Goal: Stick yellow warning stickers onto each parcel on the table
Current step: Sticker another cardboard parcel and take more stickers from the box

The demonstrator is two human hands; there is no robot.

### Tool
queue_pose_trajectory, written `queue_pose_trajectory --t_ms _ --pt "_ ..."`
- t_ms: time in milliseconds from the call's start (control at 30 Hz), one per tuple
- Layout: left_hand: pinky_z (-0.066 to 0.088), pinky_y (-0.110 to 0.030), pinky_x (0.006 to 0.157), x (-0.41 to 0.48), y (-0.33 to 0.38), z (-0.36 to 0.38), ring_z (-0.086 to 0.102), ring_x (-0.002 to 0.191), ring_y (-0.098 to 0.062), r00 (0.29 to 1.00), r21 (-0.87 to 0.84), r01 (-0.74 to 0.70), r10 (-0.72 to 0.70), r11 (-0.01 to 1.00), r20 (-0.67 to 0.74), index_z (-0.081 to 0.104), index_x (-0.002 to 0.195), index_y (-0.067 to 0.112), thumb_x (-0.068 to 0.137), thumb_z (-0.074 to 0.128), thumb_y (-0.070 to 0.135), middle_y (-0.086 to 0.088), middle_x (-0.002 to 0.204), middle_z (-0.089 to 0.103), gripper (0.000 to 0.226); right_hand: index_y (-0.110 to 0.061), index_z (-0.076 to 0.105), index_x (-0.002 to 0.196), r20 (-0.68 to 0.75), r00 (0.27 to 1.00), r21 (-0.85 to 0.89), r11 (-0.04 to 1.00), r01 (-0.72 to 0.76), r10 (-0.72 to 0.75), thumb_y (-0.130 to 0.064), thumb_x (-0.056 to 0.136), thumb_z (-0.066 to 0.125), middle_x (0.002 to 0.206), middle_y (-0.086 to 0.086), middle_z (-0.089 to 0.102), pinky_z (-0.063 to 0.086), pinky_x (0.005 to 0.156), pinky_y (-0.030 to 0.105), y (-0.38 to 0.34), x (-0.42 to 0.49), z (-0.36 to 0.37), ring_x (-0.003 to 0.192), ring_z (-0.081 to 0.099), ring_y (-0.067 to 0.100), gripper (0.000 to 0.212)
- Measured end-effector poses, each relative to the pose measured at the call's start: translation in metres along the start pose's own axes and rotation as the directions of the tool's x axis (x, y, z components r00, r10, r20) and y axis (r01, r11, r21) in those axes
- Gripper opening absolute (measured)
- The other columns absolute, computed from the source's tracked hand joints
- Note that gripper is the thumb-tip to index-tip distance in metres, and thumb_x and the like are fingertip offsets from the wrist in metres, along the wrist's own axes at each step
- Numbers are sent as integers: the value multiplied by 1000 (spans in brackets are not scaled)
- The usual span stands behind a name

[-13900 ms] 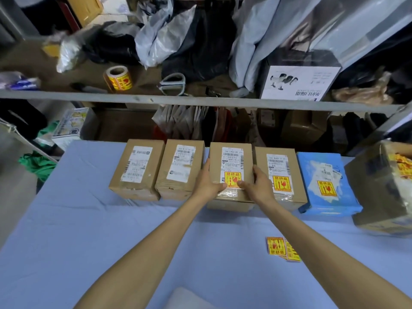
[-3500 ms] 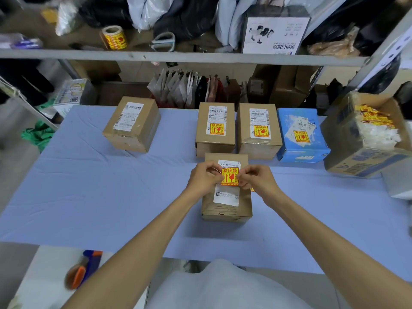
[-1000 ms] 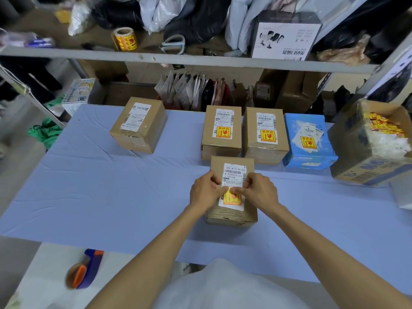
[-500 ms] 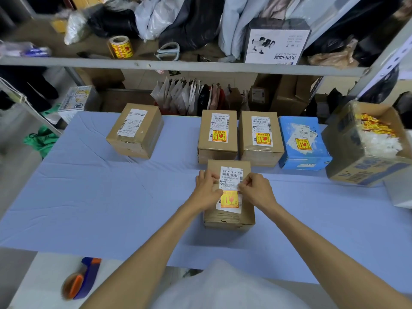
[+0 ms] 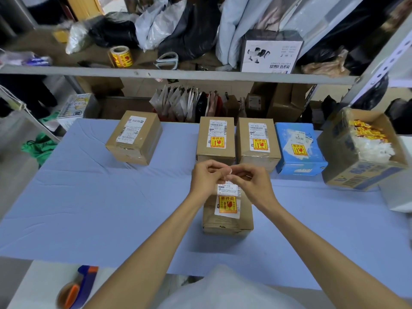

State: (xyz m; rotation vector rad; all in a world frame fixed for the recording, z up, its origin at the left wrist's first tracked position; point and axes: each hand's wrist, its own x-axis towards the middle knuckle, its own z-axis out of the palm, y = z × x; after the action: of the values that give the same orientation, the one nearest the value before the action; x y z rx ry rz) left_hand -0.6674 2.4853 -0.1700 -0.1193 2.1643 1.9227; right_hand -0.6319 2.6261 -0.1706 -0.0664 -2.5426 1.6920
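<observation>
Both hands, left (image 5: 206,178) and right (image 5: 249,181), pinch a small pale scrap (image 5: 229,172), hard to make out, above the near cardboard parcel (image 5: 227,219) on the blue cloth surface (image 5: 111,208). Its glossy yellow sticker (image 5: 227,204) lies flat on the white label; the hands hide the parcel's far end.

Both hands, left (image 5: 206,178) and right (image 5: 249,182), pinch a small white scrap (image 5: 229,172) above the near parcel (image 5: 227,217), which bears a yellow warning sticker (image 5: 227,204).
</observation>
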Motion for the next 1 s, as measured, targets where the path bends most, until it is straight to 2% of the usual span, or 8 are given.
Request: queue_pose_trajectory --t_ms 167,300,467,567,667,733,833,1000 --pt "55 -24 68 1 9 11 65 79 -12 1000 33 -9 10 999 -21 72 87 12 80 74 27 2 81 69 17 -10 75 95 -65 997 125 992 -29 37 -19 85 71 77 2 74 58 67 24 -2 0 -7 69 70 13 15" --pt "58 -23 74 3 8 12 68 77 -16 992 -117 46 -31 992 123 71 99 4 87 66 17 -7 82 71 18 -7 73 93 -81 993 200 978 -65 83 -6 87 65 76 5 73 56 65 24 0 1 -18 66 69 14 10" --pt "58 -21 72 5 14 22 70 78 -15 969 -194 140 -94 971 229 69 105 1 87 67 15 -12 90 72 23 -16 74 90 -62 997 216 976 -30 44 -5 90 62 75 4 73 56 66 24 2 -1 -31 69 68 14 16" --pt "57 -19 70 7 17 27 70 77 -15 961 -213 165 -108 963 256 71 96 3 86 67 7 -12 91 71 12 -17 75 89 -68 997 231 972 -29 46 -7 92 59 74 6 74 57 69 27 5 -4 -36 72 69 20 20" --pt "57 -18 70 7 19 31 69 77 -16 958 -278 217 -150 936 242 70 88 6 83 68 1 -11 90 69 8 -13 75 91 -11 997 310 948 -69 76 -7 95 54 78 11 74 58 73 26 4 -6 -45 77 71 25 22" --pt "58 -18 69 8 20 33 69 78 -17 947 -312 263 -182 913 265 69 90 6 82 69 0 -12 91 69 11 -10 75 92 33 995 341 935 -97 91 -7 93 57 79 11 75 57 72 24 2 -7 -52 78 72 24 18" --pt "58 -22 73 8 20 42 70 83 -19 926 -299 295 -194 907 324 68 91 10 80 71 0 -11 93 71 15 -4 74 91 24 989 349 926 -146 147 -11 81 71 79 10 74 55 66 21 1 -5 -62 75 70 18 12" --pt "58 -24 74 11 20 53 71 85 -17 932 -191 187 -112 964 345 70 90 15 80 73 5 -7 91 72 14 -2 71 85 -10 978 306 932 -195 208 -8 76 76 79 10 70 56 66 21 3 0 -69 73 68 15 12"
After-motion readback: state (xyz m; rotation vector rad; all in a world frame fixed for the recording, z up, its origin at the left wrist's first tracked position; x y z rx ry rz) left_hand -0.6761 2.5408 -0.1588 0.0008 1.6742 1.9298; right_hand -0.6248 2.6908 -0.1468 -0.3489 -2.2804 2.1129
